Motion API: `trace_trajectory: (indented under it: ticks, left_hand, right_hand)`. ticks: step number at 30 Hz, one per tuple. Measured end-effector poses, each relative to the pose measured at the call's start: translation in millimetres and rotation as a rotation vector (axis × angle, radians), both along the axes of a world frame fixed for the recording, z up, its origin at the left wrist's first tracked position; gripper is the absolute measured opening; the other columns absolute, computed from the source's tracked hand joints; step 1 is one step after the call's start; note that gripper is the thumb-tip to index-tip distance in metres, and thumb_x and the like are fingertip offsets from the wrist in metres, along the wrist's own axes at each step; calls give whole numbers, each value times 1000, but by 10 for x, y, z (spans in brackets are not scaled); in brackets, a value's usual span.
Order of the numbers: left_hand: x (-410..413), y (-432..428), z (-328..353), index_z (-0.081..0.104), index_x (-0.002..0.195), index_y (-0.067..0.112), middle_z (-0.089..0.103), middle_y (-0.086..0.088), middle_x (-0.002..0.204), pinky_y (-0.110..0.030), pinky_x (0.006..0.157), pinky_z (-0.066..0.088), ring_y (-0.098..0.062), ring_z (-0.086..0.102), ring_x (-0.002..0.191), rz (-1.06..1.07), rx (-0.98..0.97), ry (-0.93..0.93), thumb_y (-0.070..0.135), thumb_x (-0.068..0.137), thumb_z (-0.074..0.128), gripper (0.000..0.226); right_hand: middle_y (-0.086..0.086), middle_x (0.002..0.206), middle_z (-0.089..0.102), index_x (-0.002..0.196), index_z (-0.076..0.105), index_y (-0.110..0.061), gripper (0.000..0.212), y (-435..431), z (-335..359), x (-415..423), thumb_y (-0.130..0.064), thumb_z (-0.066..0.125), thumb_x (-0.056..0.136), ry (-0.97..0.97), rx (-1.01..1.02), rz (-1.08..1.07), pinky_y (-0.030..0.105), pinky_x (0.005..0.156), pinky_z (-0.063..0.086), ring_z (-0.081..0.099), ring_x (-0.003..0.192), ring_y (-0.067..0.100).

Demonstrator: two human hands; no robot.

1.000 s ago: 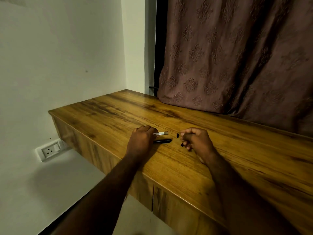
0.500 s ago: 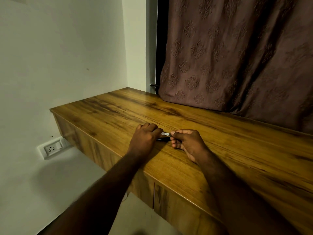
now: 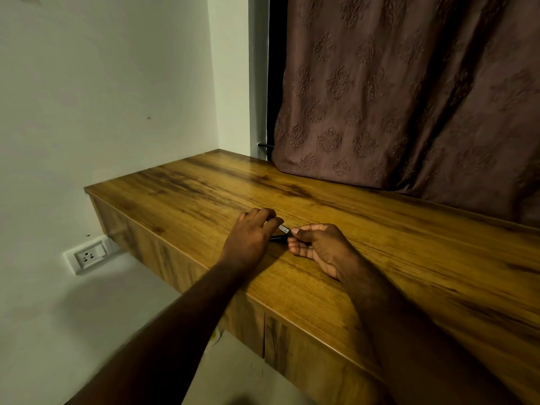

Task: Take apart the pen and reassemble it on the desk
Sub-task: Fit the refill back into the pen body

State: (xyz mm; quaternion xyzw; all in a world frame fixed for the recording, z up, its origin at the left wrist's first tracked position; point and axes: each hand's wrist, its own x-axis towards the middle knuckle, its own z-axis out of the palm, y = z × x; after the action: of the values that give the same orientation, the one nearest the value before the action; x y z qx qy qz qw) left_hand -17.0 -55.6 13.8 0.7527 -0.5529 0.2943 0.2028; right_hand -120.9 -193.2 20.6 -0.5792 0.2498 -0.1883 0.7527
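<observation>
Both hands meet over the middle of the wooden desk (image 3: 380, 247). My left hand (image 3: 251, 235) grips a silver pen piece (image 3: 283, 228) that sticks out to the right from its fingers. A black pen barrel (image 3: 279, 238) lies on the desk just below it, between the two hands. My right hand (image 3: 318, 247) has its fingers curled, and its fingertips pinch at the tip of the silver piece and the barrel's end. Whatever small parts it holds are hidden by the fingers.
A brown patterned curtain (image 3: 409, 97) hangs behind the desk and rests on its back edge. A white wall (image 3: 102, 97) is on the left with a power socket (image 3: 87, 255) low down. The desk's front edge runs under my forearms.
My right hand moved left from beside the small black parts to meet my left hand at the silver piece. The small black parts on the desk are no longer in sight.
</observation>
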Motion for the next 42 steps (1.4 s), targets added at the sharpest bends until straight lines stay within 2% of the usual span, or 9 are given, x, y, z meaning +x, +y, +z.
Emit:
trace_trajectory:
  ticks: [10, 21, 26, 29, 35, 42]
  left_hand:
    - [-1, 8, 11, 66, 109, 4, 65, -15, 105, -41, 76, 48, -32, 63, 92, -21, -48, 111, 8, 83, 64, 26]
    - [14, -1, -21, 63, 114, 8, 66, -14, 109, -41, 77, 50, -32, 62, 91, -2, -59, 200, 11, 89, 59, 25]
    - [2, 8, 9, 63, 113, 5, 64, -15, 110, -44, 80, 51, -32, 62, 94, -25, -6, 166, 9, 86, 61, 28]
    - [-24, 8, 44, 65, 108, 1, 65, -18, 103, -45, 76, 53, -35, 63, 90, -58, 20, 140, 6, 82, 63, 27]
    - [-102, 35, 111, 68, 102, 2, 68, -18, 100, -39, 72, 54, -34, 67, 83, -32, 118, 19, 17, 80, 42, 38]
    - [-135, 49, 145, 70, 99, 6, 69, -15, 99, -38, 70, 53, -32, 67, 84, 43, 162, -95, 19, 79, 40, 38]
  right_hand:
    - [15, 69, 71, 90, 67, 4, 10, 4, 38, -32, -2, 59, 89, -87, 148, 22, 25, 53, 57, 69, 58, 18]
    - [14, 65, 70, 93, 65, 7, 13, 1, 63, -26, -3, 57, 90, -165, 189, 10, 25, 52, 56, 67, 56, 17]
    - [14, 68, 70, 93, 67, 6, 15, 9, 36, -30, -7, 63, 88, -107, 117, 29, 24, 52, 55, 67, 56, 17]
    - [13, 66, 70, 89, 67, 5, 11, -5, 17, -24, -5, 64, 87, -79, 100, 21, 24, 52, 55, 67, 56, 17]
    - [12, 60, 69, 84, 67, 4, 8, -43, 8, -6, -2, 62, 87, -76, 148, 20, 24, 50, 55, 66, 52, 17]
    - [12, 60, 69, 84, 67, 4, 8, -56, 22, -10, -2, 63, 86, -28, 184, 39, 23, 49, 54, 67, 52, 17]
